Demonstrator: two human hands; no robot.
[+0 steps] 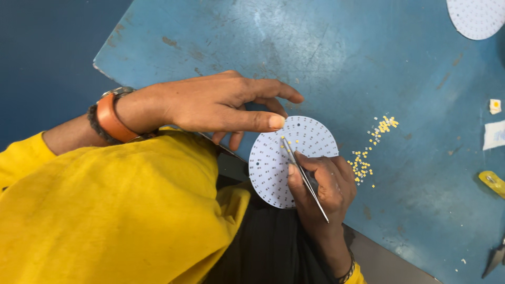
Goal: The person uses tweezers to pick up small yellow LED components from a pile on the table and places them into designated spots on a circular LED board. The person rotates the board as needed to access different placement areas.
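A round white circuit board dotted with small pads lies at the near edge of a worn blue table. My left hand rests on the board's upper left rim, thumb pressing its edge, fingers spread. My right hand grips thin metal tweezers, whose tip sits on the board near a few tiny yellow chips placed on it. A loose scatter of several small yellow chips lies on the table just right of the board.
A second round white board sits at the far right corner. A small white-and-yellow piece, a white scrap, a yellow-handled tool and metal cutters lie along the right edge.
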